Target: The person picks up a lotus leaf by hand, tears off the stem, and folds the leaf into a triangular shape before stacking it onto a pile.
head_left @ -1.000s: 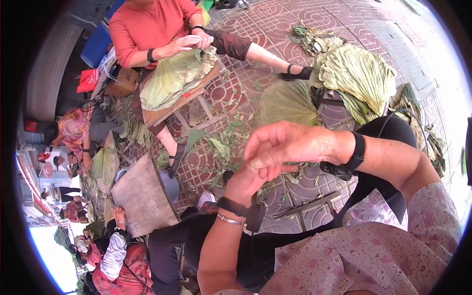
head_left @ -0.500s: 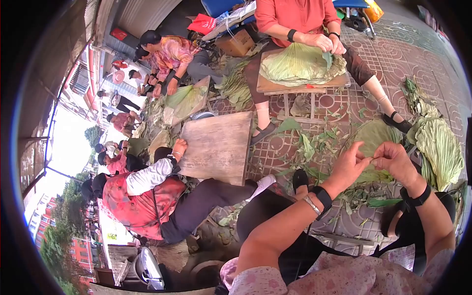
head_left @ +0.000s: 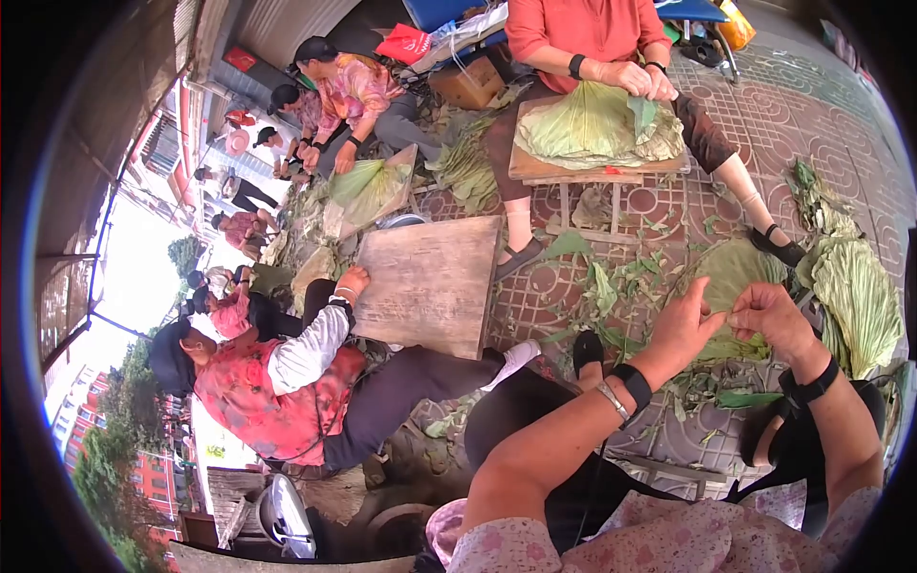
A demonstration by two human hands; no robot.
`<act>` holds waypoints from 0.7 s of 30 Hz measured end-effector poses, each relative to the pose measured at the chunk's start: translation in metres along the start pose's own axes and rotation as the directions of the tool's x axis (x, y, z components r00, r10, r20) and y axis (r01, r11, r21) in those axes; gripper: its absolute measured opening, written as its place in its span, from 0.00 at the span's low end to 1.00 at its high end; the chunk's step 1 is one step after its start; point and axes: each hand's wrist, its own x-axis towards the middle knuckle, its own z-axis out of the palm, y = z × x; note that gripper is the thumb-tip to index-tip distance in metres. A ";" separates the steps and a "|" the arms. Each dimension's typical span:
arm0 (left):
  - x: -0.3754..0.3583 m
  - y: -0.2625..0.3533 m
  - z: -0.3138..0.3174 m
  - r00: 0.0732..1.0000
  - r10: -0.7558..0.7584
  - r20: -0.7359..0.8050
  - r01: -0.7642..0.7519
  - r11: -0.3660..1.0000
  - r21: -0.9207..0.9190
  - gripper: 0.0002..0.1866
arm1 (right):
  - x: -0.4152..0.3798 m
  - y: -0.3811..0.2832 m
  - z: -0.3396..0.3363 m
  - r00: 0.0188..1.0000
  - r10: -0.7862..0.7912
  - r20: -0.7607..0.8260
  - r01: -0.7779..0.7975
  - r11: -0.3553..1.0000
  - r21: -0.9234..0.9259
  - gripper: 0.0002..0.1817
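Green, fan-shaped, dried leaf (head_left: 734,265) at twelve o'clock.
Left hand (head_left: 680,329): grip loosely parted. Right hand (head_left: 776,322): pinched, contents unclear. I'd keep fingertip pressure light.

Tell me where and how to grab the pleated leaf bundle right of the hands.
Grip the pleated leaf bundle at its narrow near end, right hand coming from the near side; ribs converge there while the far end fans wide, so that looks firmest.
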 end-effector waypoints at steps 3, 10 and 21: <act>-0.001 0.000 0.002 1.000 0.031 -0.006 -0.030 0.998 0.058 0.34 | -0.002 -0.004 0.001 0.998 0.070 0.007 -0.070 0.996 0.060 0.06; -0.004 -0.001 0.003 0.999 0.041 -0.008 -0.040 0.997 0.072 0.36 | 0.000 0.007 0.004 0.998 0.060 -0.004 -0.060 0.998 0.032 0.08; 0.003 -0.006 -0.002 0.995 0.031 0.096 -0.010 0.978 -0.209 0.38 | -0.004 -0.010 -0.005 0.986 0.095 0.140 -0.109 0.989 0.097 0.08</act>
